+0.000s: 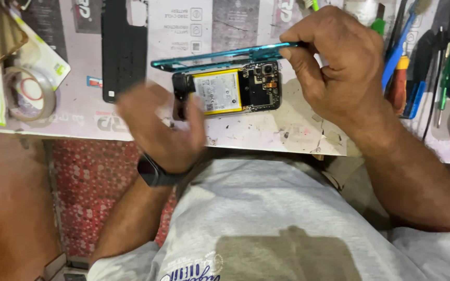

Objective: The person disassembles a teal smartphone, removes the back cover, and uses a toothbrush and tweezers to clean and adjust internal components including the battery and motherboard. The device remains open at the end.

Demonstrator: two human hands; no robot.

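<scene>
My right hand (334, 62) pinches one end of a teal phone frame (214, 56) and holds it raised, edge-on, above an opened phone (230, 91). The phone lies flat on the bench, showing its battery, circuit board and camera module. My left hand (157, 127) is blurred in front of the phone's left end, fingers near its black bottom part; I cannot tell whether it grips anything. A dark watch sits on that wrist.
A black phone back cover (123, 47) lies on the printed work mat (266, 132). A tape roll (29, 93) sits far left. Screwdrivers and tools with blue, green and red handles (407, 67) crowd the right side. The bench edge runs just below the phone.
</scene>
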